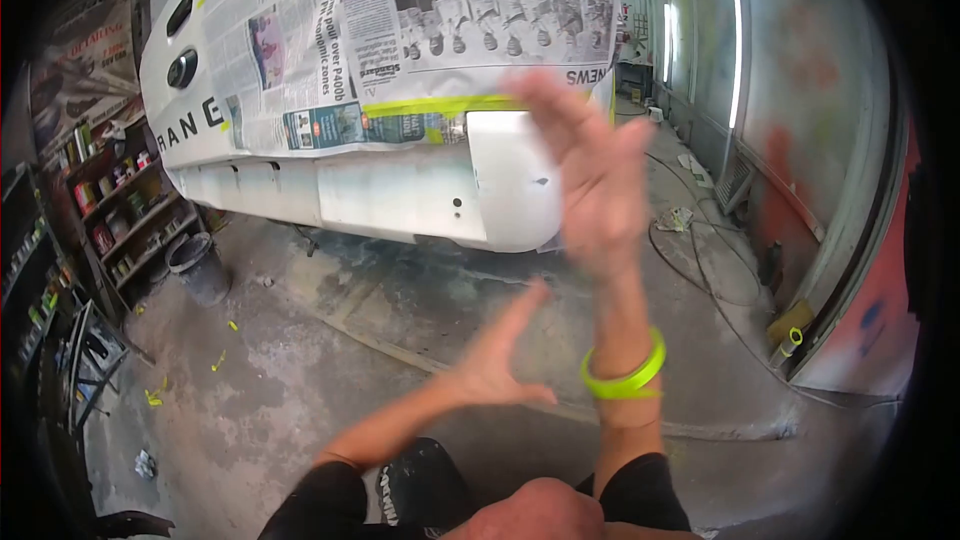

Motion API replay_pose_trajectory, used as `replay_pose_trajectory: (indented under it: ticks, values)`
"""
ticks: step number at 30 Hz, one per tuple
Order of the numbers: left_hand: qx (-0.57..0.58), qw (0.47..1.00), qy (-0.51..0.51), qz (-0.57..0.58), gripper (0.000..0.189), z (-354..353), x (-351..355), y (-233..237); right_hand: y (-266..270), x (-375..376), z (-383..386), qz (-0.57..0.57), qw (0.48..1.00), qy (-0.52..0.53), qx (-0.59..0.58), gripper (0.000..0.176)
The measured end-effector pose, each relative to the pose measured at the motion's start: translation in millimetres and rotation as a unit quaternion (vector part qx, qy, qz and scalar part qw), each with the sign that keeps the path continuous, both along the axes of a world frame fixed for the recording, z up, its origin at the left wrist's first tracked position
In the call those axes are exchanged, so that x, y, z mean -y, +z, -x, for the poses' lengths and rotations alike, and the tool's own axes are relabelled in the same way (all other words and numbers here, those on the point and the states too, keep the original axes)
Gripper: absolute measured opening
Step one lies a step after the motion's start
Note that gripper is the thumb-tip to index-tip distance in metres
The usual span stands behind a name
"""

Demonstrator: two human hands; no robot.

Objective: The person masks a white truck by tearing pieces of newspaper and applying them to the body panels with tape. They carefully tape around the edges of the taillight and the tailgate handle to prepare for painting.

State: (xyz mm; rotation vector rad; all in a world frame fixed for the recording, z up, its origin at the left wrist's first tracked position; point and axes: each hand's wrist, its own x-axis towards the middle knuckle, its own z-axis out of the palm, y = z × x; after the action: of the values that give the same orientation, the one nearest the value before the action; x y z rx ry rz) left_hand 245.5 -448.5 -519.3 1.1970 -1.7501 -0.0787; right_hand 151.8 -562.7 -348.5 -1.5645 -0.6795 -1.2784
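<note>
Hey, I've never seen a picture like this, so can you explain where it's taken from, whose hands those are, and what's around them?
There's no machine here: one camera on a person's head looks forward and down at their own bare hands. The left hand is open, above the floor. The right hand, blurred, with a bright wristband below it, is raised before a white vehicle; whether it touches, I can't tell. Neither appears to hold anything. Newspaper covers much of the vehicle, with yellow tape along its lower edge. Yellow scraps lie on the floor.
</note>
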Motion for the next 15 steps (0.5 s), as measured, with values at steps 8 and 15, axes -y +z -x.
replay_pose_trajectory:
  ticks: [8,15]
  values:
    - [-0.529,0.822,-0.197,-0.076,0.079,63.3,33.6,-128.5,-136.6,-13.2,-79.5,-0.166,0.905,0.079,-0.384,0.06]
    - [-0.643,0.755,-0.128,-0.02,0.08,32.4,22.1,-90.2,-207.4,-2.2,-44.4,-0.309,0.827,0.223,-0.413,0.04]
